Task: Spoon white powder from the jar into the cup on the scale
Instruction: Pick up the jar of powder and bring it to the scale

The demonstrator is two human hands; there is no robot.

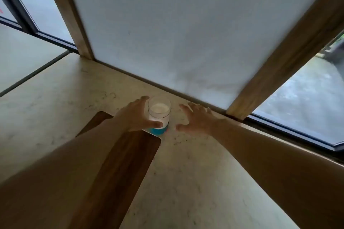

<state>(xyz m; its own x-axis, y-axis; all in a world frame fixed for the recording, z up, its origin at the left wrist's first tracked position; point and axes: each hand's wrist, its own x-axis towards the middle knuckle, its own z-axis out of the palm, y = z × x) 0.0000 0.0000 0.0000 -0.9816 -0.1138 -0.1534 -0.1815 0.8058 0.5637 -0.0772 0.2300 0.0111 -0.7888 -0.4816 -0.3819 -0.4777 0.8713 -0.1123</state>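
Note:
A clear glass jar (159, 111) with white powder inside and a blue label low on its side stands lidless on the pale counter, near the back wall. My left hand (136, 115) wraps around the jar's left side, thumb across its front. My right hand (195, 119) hovers just right of the jar with fingers spread, not touching it. No cup, scale or spoon is in view.
A dark wooden board (128, 163) lies on the pale marbled counter (186, 182), its far corner under the jar. A frosted panel (176, 33) with wooden posts stands right behind the jar. Window glass runs along the right edge.

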